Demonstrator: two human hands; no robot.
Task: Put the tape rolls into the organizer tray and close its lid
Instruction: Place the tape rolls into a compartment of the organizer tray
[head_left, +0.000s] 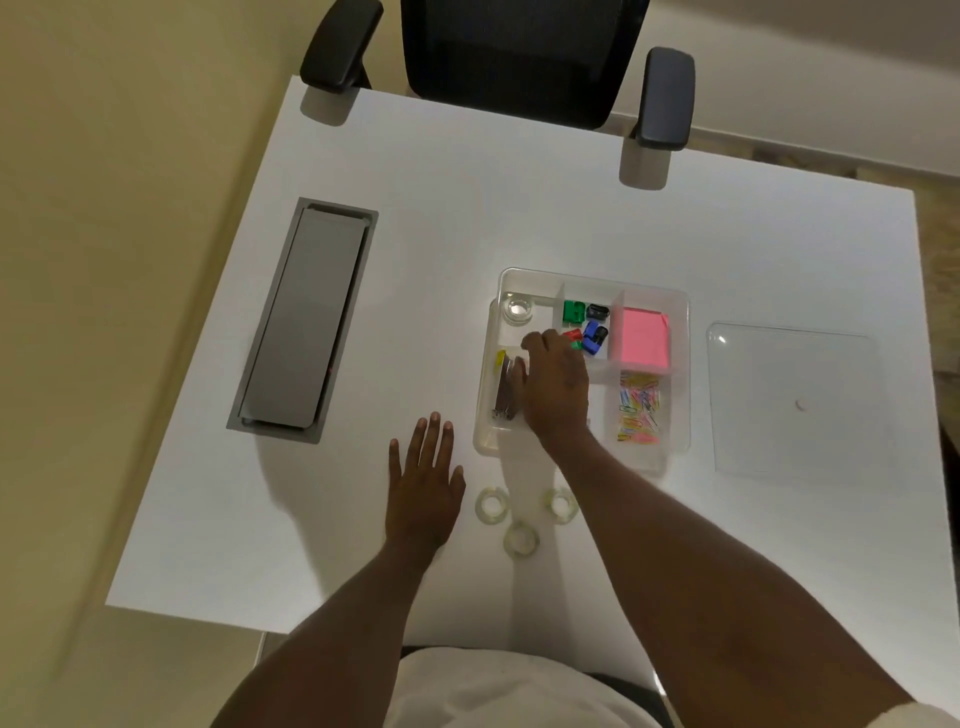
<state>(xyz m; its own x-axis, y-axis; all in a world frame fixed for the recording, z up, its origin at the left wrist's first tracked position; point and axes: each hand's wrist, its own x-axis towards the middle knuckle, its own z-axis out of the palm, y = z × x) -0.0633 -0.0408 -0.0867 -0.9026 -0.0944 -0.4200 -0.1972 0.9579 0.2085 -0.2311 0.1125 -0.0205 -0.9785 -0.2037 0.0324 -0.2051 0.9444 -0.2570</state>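
Observation:
The clear organizer tray (680, 306) stands mid-table with its lid off. One clear tape roll (518, 309) lies in its far-left compartment. Three more tape rolls lie on the table just in front of the tray: left (491, 505), middle (521, 538) and right (562, 504). My right hand (553, 384) hovers palm-down over the tray's left side, fingers curled just short of the roll inside; what is under the palm is hidden. My left hand (426, 467) lies flat and empty on the table, left of the tray. The clear lid (789, 400) lies flat to the tray's right.
Other compartments hold coloured sharpeners (589, 325), pink sticky notes (639, 340), paper clips (639, 408) and a metal stapler (503, 392). A grey cable hatch (306, 319) is set into the table's left. An office chair (519, 57) stands at the far edge.

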